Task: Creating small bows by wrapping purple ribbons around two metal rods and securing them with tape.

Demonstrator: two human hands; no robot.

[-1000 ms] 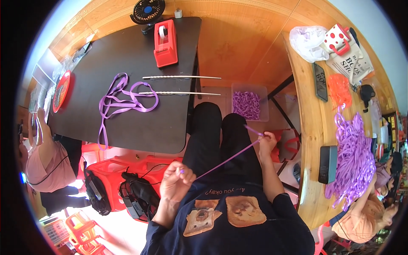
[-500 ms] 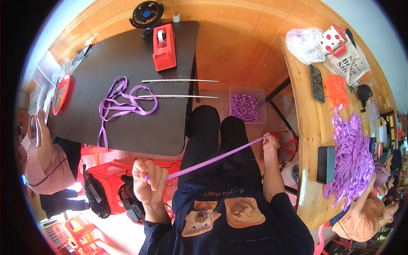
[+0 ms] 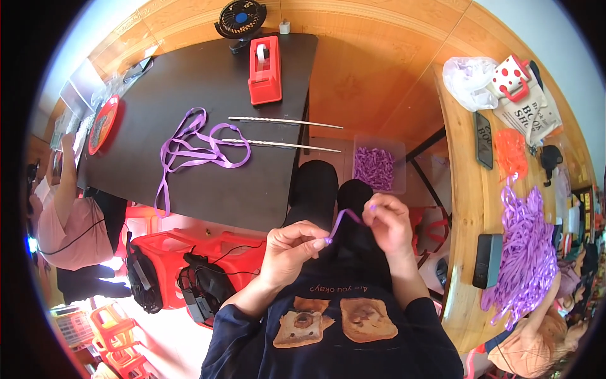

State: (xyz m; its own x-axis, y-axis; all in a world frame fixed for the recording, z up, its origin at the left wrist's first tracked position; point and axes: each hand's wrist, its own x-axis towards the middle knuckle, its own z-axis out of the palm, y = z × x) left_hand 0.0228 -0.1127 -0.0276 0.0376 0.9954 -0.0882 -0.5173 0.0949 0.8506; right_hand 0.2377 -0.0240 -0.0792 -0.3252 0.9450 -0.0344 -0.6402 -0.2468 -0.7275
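Above my lap, my left hand [image 3: 295, 247] pinches a purple ribbon [image 3: 341, 218] between thumb and fingers, with a small bit of it poking out at the fingertips. From there the ribbon arches up and across to my right hand [image 3: 387, 222], whose closed fingers grip its other part. The two hands are a short way apart and the ribbon between them hangs slack. On the dark table to the left lies a loosely looped purple strap [image 3: 180, 145]. Two pale twisted sticks [image 3: 284, 120] lie beside it, jutting past the table's right edge.
A red tape dispenser [image 3: 264, 76] and a small black fan [image 3: 240, 22] stand on the dark table [image 3: 252, 189]. A clear bin [image 3: 398, 174] of purple pieces sits on the floor. On the wooden table [image 3: 464, 252] lie a heap of purple ribbons [image 3: 522, 252], a phone [image 3: 483, 139] and a polka-dot mug [image 3: 510, 77].
My hands have come together from wide apart; the ribbon, stretched taut before, now bends slack between them. The view has shifted slightly.
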